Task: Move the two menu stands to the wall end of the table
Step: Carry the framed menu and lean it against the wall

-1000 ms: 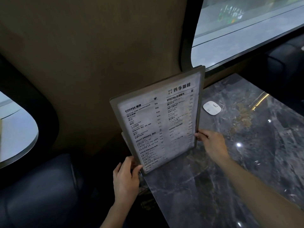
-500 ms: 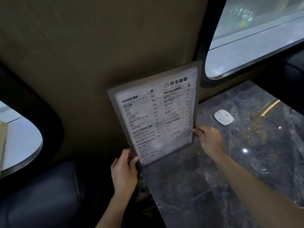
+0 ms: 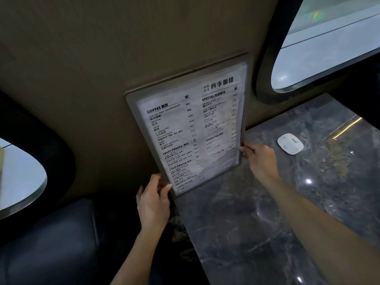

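Both hands have a closed grip on the flat grey-framed menu stand with its white printed sheet (image 3: 191,128): the left hand (image 3: 153,202) pinches the lower left corner and the right hand (image 3: 260,159) clasps the lower right edge. The stand sits upright, tilted a little, at the wall end of the dark grey marble counter (image 3: 257,212), its back close against the tan wall (image 3: 102,58). A small white rounded device (image 3: 290,143) lies on the counter to the right, apart from the stand.
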